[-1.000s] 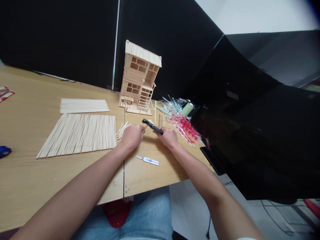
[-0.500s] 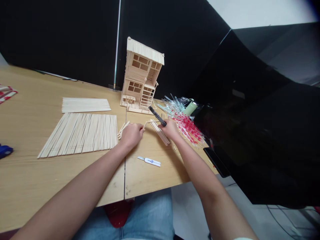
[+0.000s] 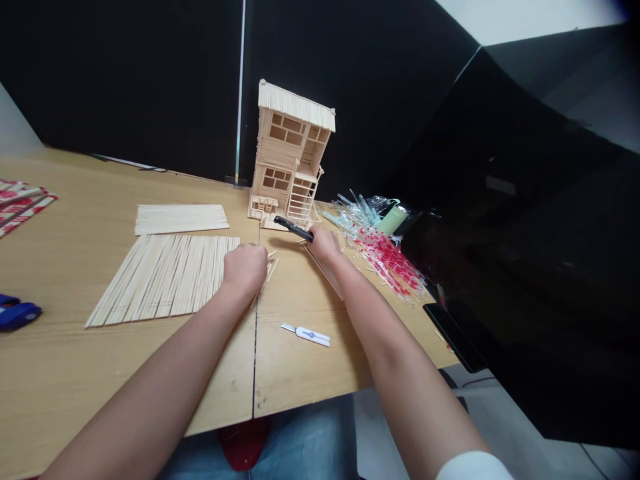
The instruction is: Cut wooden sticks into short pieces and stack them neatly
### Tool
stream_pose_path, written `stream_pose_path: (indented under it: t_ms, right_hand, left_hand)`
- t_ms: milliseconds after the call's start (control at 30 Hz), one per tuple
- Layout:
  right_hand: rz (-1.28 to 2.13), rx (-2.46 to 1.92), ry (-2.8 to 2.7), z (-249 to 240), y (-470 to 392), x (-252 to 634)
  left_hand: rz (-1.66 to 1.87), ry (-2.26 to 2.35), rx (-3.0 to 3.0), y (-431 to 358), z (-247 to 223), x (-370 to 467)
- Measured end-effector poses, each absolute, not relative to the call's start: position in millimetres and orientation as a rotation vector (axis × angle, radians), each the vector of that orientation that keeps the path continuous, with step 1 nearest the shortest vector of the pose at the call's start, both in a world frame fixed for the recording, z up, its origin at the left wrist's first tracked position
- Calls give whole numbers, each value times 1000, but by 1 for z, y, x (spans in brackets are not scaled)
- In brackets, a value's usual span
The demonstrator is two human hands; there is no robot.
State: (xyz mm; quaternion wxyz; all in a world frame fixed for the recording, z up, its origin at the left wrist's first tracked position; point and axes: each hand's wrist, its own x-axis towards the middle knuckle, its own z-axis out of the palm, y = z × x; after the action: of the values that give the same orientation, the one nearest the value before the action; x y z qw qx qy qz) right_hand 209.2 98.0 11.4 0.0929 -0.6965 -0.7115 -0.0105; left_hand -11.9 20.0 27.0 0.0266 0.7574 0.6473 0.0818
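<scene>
We find the long, narrow black hand tool (image 3: 293, 228) just in front of the pale wooden two-storey model house (image 3: 290, 153), gripped at its near end by the person's right hand (image 3: 325, 245); its free end points leftward, across the near edge of the house base. We read the grip as closed and firm, though the exact kind of tool is unclear to us. Below that hand, on the near side of the house, a few thin pale wooden strips (image 3: 327, 275) lie slantwise, partly hidden by the hand and forearm. The left hand (image 3: 245, 268) is nearer to us than the house and a little to its left, back of the hand up, fingers curled out of sight; we cannot tell whether they close on anything. Short pale stick pieces (image 3: 273, 269) show just beside it. Farther toward us from the house lies a small white-handled knife (image 3: 313, 336), its blade directed left. Left of the house we note a flat, close-set panel of pale wooden sticks (image 3: 180, 219) and, nearer, a broader row of loosely spaced long sticks (image 3: 165, 277). Right of the house we log a heap of clear plastic pieces with red parts (image 3: 393, 260) and a light-green cylinder (image 3: 393, 219). Far left of the house sits a blue object (image 3: 17, 313), cut by the view's edge.
</scene>
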Motion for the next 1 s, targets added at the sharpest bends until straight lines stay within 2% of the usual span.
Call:
stream_pose_path:
  t_ms: [300, 533, 733, 1000]
  right_hand:
    - [-3, -1994, -2241, 6, 120, 196]
    - [7, -1832, -2365, 13, 125, 188]
    - [-19, -1654, -2181, 30, 120, 194]
    - [558, -1117, -1504, 39, 74, 185]
  left_hand:
    - [342, 1907, 2427, 13, 31, -5]
    - [407, 1623, 2570, -4, 29, 16]
    - [458, 1582, 2537, -6, 25, 19]
    - [1026, 1425, 1874, 17, 1, 12]
